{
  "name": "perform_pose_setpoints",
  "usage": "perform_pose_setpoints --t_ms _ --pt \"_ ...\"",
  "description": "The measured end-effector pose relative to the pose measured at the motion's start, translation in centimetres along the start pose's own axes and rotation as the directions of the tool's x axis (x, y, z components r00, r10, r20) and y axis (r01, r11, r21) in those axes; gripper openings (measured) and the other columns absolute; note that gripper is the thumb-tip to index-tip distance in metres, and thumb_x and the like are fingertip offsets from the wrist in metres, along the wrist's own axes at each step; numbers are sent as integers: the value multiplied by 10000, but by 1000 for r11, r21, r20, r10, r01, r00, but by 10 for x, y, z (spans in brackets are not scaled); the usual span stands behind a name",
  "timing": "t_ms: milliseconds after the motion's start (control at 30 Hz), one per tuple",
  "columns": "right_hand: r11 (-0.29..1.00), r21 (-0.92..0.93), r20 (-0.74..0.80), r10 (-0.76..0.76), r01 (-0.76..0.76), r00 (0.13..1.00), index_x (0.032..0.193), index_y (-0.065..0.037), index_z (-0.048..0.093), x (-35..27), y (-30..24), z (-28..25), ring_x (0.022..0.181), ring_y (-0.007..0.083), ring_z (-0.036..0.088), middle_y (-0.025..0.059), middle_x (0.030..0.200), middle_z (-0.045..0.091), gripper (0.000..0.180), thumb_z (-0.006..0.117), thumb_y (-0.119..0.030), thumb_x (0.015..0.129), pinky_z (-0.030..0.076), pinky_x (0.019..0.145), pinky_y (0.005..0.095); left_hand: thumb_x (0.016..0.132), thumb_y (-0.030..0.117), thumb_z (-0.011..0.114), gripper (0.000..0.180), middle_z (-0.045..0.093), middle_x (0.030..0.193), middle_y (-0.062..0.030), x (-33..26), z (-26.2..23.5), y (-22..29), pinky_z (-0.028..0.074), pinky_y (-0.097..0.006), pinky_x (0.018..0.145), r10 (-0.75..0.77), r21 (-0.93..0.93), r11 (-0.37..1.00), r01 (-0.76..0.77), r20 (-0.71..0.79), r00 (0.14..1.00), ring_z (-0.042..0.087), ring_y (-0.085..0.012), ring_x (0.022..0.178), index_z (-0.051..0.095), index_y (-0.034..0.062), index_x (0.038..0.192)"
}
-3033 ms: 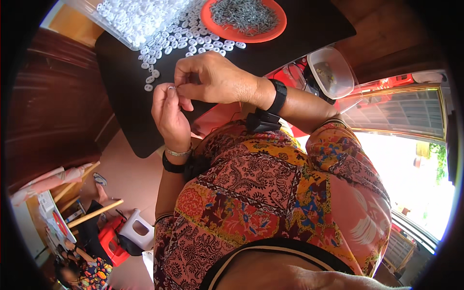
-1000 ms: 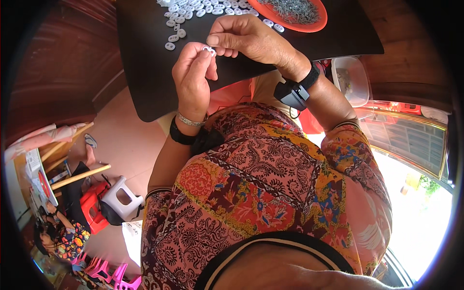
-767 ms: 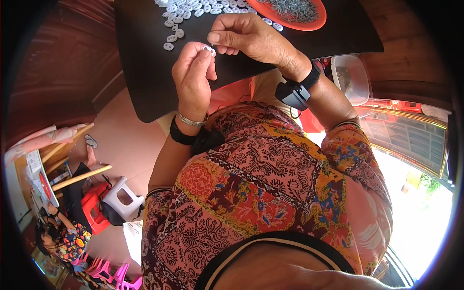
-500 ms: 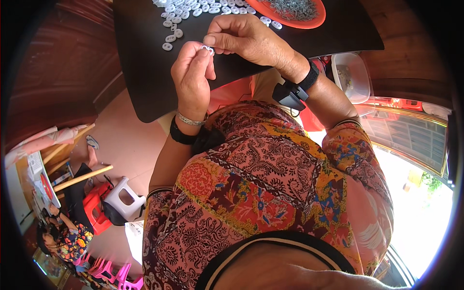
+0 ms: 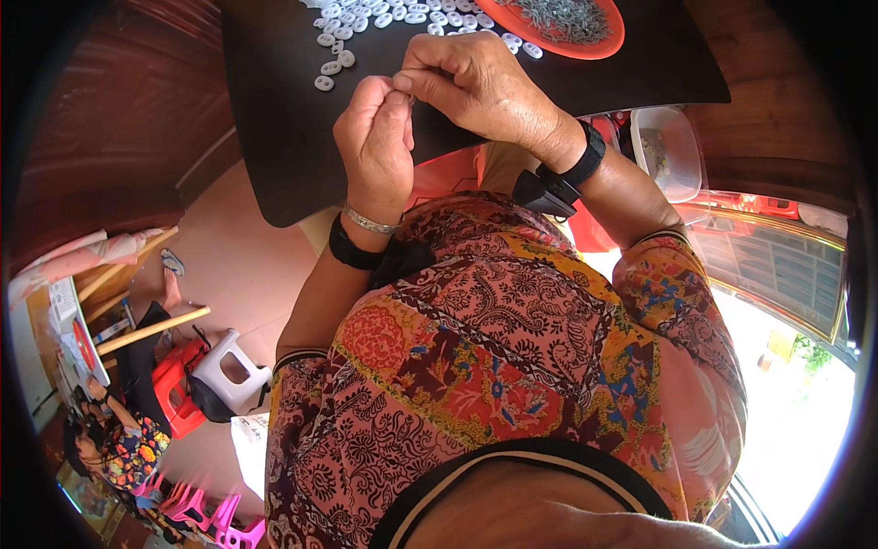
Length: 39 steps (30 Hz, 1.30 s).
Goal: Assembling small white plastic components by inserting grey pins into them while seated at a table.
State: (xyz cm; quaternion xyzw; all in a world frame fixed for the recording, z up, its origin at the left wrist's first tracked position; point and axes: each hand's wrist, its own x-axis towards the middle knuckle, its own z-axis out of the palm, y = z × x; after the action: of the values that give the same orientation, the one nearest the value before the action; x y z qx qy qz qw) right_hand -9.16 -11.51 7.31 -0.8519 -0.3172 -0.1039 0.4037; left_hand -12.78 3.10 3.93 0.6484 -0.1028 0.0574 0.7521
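Fingers of both hands pinch together on a tiny part too small to make out, its axis unclear; left hand and right hand meet above a black table; white buttons and an orange dish lie beyond.

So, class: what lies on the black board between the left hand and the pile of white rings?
Head view: between left hand and white rings, only bare black board.

Daylight glares blown-out at lower right; edges bend, rim dark.
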Motion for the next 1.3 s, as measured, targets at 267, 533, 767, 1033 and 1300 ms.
perform_pose_setpoints --t_ms 267,533,767,1033,1300 --pt "977 154 53 141 -148 989 878 -28 626 -2 8 2 627 105 531 44 696 586 205 626 -232 885 454 606 250 917 94 468 163 463 623 22 4 0 -2 316 -190 456 -3 -63 998 3 2 1000 386 -33 505 517 9 787" --pt "978 110 83 171 -180 982 972 -16 641 2 16 -7 751 114 600 64 828 658 169 612 -140 861 469 670 257 910 112 475 151 477 625 -13 -1 -3 -11 351 -209 468 -35 -291 957 20 -47 998 416 -68 502 528 -1 826" --pt "975 -202 143 -63 92 988 876 -28 661 70 32 8 783 382 610 193 843 638 164 596 -147 784 494 707 422 911 121 455 155 480 629 -31 -4 -4 -16 359 -216 473 11 -399 914 -66 -138 990 426 -93 505 523 -10 863" --pt "913 -370 294 -59 171 954 858 -104 664 74 53 40 751 317 628 123 767 651 175 619 -242 759 493 691 409 904 119 455 153 480 622 -20 -7 0 -13 359 -215 477 -23 -370 929 -14 -98 995 432 -84 509 525 -3 842" --pt "956 -259 237 -75 138 969 863 -47 635 56 64 22 762 344 615 145 771 638 239 664 -254 747 479 699 415 899 118 454 152 482 623 -19 -7 -1 -13 359 -216 473 -18 -364 931 -12 -79 997 432 -80 513 525 -2 838"
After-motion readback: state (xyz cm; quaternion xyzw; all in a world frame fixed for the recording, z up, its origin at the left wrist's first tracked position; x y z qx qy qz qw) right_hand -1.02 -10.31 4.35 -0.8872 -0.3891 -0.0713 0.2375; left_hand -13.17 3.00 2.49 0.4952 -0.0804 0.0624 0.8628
